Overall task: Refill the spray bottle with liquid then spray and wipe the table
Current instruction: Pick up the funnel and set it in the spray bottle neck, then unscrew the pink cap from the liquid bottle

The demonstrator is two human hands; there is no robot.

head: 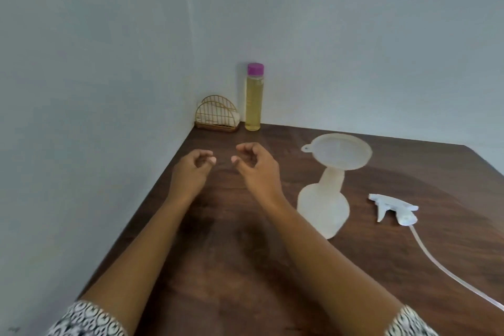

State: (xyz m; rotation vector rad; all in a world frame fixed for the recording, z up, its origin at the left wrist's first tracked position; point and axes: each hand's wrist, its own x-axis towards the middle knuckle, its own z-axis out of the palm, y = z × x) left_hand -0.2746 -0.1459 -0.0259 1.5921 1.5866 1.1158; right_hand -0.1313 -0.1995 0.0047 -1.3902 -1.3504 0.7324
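While hands (191, 169) (259, 169) hover, spray bottle (323, 207) stands to their right.

This looks like a plain room in someone's home. A dark wood-grain table (245, 267) is pushed into a corner of bare pale-blue walls (354, 35). Beyond the left hand (191, 169), a gold wire napkin holder (216, 114) sits in that corner, with a purple-capped bottle of yellow liquid (254, 101) just beside it.
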